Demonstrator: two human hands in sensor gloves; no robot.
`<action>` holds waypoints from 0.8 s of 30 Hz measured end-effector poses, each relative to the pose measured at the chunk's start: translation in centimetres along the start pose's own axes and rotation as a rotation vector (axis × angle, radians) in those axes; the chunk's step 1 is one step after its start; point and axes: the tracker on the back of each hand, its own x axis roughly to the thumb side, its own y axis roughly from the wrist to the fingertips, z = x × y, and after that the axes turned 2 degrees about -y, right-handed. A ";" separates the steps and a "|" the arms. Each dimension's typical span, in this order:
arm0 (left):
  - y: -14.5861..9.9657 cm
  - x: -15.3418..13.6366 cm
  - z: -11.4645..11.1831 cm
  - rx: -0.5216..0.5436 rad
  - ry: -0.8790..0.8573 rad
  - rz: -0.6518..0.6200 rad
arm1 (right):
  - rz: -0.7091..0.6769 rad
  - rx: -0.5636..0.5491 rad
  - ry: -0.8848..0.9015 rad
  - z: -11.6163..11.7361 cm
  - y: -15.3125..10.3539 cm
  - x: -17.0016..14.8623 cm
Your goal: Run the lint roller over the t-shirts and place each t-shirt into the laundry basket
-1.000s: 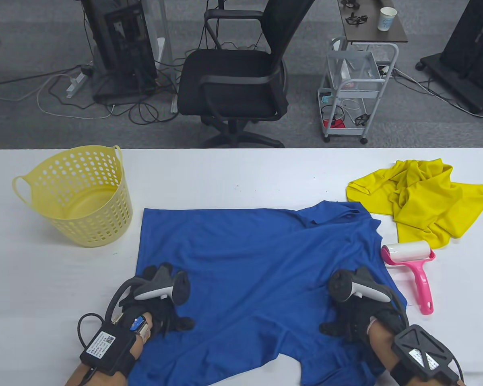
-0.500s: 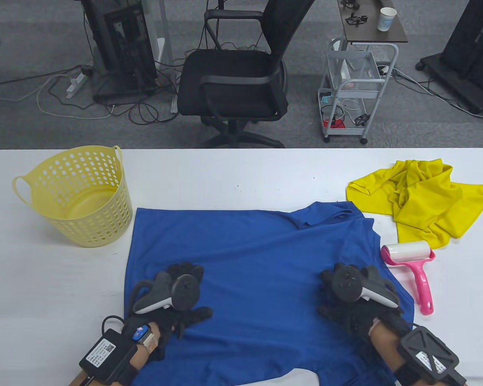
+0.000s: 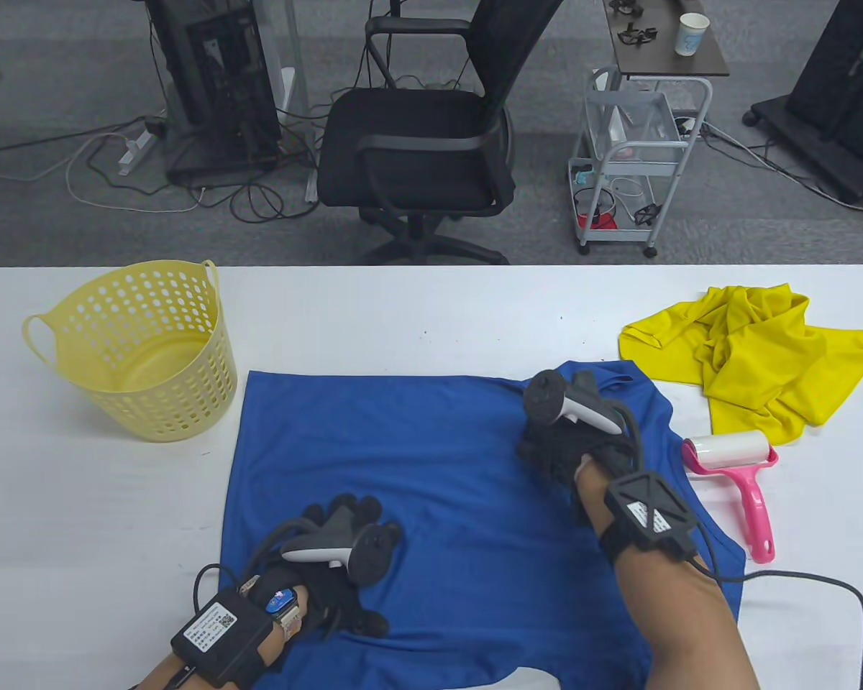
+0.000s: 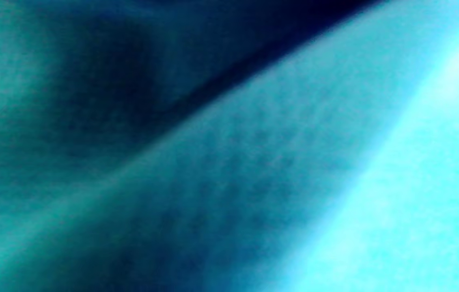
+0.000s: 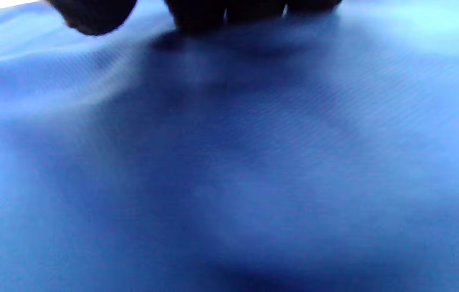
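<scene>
The blue t-shirt [image 3: 446, 496] lies spread flat on the white table [image 3: 417, 316], and both gloved hands rest on top of it. The left hand [image 3: 338, 568] lies on the cloth near its lower left part, fingers spread and fairly straight, gripping nothing. The right hand [image 3: 557, 438] sits farther up the shirt, by the collar area; its fingertips [image 5: 197, 14] touch the fabric in the right wrist view, but whether they pinch any cloth cannot be told. The left wrist view is a blur of blue-green fabric only.

Just right of the right forearm, beside the shirt's edge, lies the pink lint roller [image 3: 737, 471], untouched, its white roll toward the far side. Beyond it, up and right of the right hand, the yellow t-shirt [image 3: 755, 359] lies crumpled. The yellow laundry basket [image 3: 133, 352] stands well left of both hands, past the shirt's far left corner, upright, nothing visible inside.

White labels sit on the left wrist unit [image 3: 216, 632] and right wrist unit [image 3: 651, 514]; their print is too small to read.
</scene>
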 end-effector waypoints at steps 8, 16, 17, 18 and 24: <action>0.0 -0.1 -0.2 0.000 -0.012 -0.018 | 0.100 -0.213 0.113 -0.9 -0.4 -2.6; -1.3 -1.6 2.4 0.417 -0.115 0.075 | -0.032 0.043 -0.069 5.3 -4.4 -2.1; -1.1 -1.9 2.4 0.421 -0.098 0.097 | -0.033 0.042 -0.067 5.2 -5.0 -2.2; -0.8 -2.4 2.2 0.369 -0.067 0.138 | -0.038 -0.010 -0.068 4.6 -5.9 -2.5; 0.8 -3.9 0.3 0.113 -0.167 0.120 | 0.246 -0.363 0.028 -0.9 -12.1 -9.6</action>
